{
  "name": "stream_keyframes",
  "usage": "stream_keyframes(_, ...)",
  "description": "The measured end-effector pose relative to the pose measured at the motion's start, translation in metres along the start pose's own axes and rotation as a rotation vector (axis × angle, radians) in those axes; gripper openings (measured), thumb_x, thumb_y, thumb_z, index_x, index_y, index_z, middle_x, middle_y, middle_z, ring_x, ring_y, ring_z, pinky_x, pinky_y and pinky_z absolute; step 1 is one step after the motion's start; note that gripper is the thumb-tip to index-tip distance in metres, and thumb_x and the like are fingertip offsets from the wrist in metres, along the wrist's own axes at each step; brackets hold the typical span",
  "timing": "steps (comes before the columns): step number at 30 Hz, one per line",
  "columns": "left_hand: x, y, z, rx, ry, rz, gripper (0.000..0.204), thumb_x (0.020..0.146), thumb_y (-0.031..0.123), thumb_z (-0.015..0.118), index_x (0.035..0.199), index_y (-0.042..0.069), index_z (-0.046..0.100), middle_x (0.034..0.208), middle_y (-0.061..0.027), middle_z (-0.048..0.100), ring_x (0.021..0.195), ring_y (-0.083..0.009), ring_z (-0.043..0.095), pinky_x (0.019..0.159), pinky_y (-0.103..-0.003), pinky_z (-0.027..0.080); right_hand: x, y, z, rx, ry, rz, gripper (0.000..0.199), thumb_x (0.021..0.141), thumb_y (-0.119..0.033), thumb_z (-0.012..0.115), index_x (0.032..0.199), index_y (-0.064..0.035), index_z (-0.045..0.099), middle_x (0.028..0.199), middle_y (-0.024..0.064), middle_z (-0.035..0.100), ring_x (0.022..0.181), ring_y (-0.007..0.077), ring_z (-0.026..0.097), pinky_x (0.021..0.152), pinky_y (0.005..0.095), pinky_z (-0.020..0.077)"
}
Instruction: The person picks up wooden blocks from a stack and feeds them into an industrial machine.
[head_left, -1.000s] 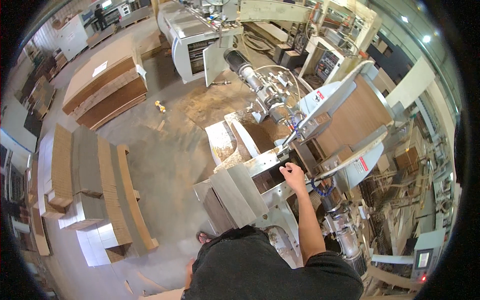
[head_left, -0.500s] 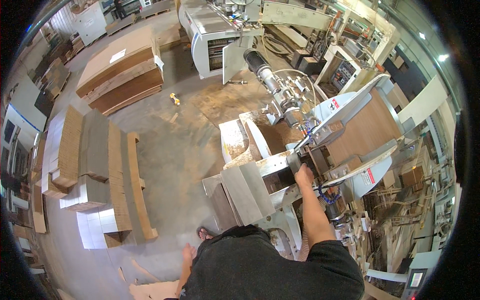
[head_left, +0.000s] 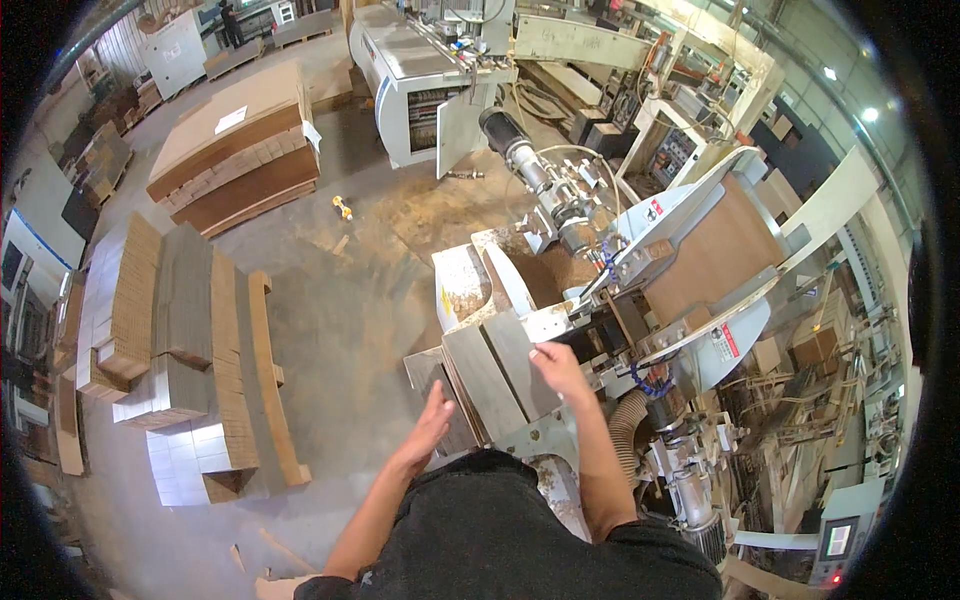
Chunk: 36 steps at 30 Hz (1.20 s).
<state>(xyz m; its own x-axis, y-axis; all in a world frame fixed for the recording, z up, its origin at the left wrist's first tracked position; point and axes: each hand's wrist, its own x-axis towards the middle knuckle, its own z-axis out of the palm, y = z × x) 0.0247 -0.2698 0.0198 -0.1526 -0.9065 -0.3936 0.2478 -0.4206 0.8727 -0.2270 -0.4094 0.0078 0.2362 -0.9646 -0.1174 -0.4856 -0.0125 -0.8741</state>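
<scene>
Grey metal panels (head_left: 500, 375) of the woodworking machine (head_left: 620, 290) lay directly in front of you, slanting up from your waist toward the sawdust-filled hopper (head_left: 540, 275), and both of your hands were over them. Your right hand (head_left: 558, 368) was at the upper edge of those panels, just beside the pale bracket (head_left: 548, 322) where the dark opening of the machine began; its fingers (head_left: 540, 350) were loosely curled and pointed toward that edge, close enough to seem to touch the metal, though you could not tell from this height whether they gripped anything, and nothing loose showed in them. Your left hand (head_left: 432, 420) was lower and nearer your body, over the lower left corner of the panels, with the palm flat, the fingers (head_left: 440, 395) straight and close together and the thumb set a little apart; it held nothing, and whether it rested on the panel or hung just above it could not be told. Beyond your right hand the large brown board (head_left: 715, 255) leaned in the white frame of the machine, and a ribbed hose (head_left: 630, 430) curved down just beside your right forearm. To your left, well apart from both hands, stacks of cardboard sheets (head_left: 185, 330) stood on the concrete floor (head_left: 340, 330), with more brown bundles (head_left: 240, 150) farther off.
</scene>
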Motion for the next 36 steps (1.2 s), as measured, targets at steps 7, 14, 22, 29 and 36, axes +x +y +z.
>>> stream_keyframes(7, 0.043, -0.011, 0.028, -0.111, 0.002, -0.041, 0.082, 0.094, 0.037, 0.042, 0.140, 0.005, -0.017, 0.149, -0.0146, -0.002, 0.137, -0.0255, 0.006, 0.110, -0.036, 0.011, -0.020, -0.027, 0.024, 0.393, -0.297, 0.070, 0.046, 0.090, -0.013, 0.050, 0.133, -0.0006, 0.038, 0.128, 0.0099, 0.047, 0.114, 0.0166, 0.043, 0.098, 0.0289, 0.0327)
stream_keyframes(14, 0.035, 0.003, 0.027, -0.225, -0.060, -0.057, 0.072, 0.093, 0.042, 0.042, 0.143, 0.015, -0.001, 0.146, -0.0147, 0.013, 0.133, -0.0273, 0.021, 0.108, -0.044, 0.021, -0.028, -0.026, 0.013, 0.571, -0.351, 0.177, 0.051, 0.094, -0.019, 0.046, 0.138, -0.0014, 0.028, 0.135, 0.0090, 0.040, 0.121, 0.0165, 0.038, 0.101, 0.0276, 0.0298)
stream_keyframes(22, 0.046, -0.080, -0.053, 0.090, 0.774, -0.037, 0.079, 0.085, 0.044, 0.056, 0.133, -0.009, 0.022, 0.138, -0.0251, 0.029, 0.126, -0.0307, 0.034, 0.104, -0.037, 0.027, -0.017, 0.051, 0.030, 0.672, -0.200, 0.592, 0.062, 0.087, -0.058, 0.045, 0.132, -0.0163, 0.045, 0.125, 0.0048, 0.051, 0.118, 0.0197, 0.043, 0.099, 0.0398, 0.0312)
stream_keyframes(29, 0.076, -0.115, -0.066, -0.037, 0.432, -0.326, 0.076, 0.082, 0.052, 0.058, 0.125, -0.009, 0.042, 0.114, -0.0222, 0.053, 0.107, -0.0277, 0.050, 0.092, -0.036, 0.038, -0.034, 0.072, 0.071, 0.873, -0.093, 0.620, 0.063, 0.085, -0.060, 0.048, 0.126, -0.0126, 0.051, 0.117, 0.0032, 0.056, 0.107, 0.0165, 0.051, 0.088, 0.0340, 0.0410)
stream_keyframes(36, 0.047, -0.115, -0.070, -0.269, 0.450, -0.181, 0.074, 0.085, 0.052, 0.054, 0.131, -0.004, 0.036, 0.128, -0.0157, 0.046, 0.115, -0.0270, 0.046, 0.098, -0.040, 0.036, -0.077, 0.111, 0.047, 0.953, 0.176, 0.661, 0.057, 0.088, -0.053, 0.047, 0.127, -0.0113, 0.044, 0.119, 0.0074, 0.055, 0.106, 0.0205, 0.052, 0.087, 0.0379, 0.0407)
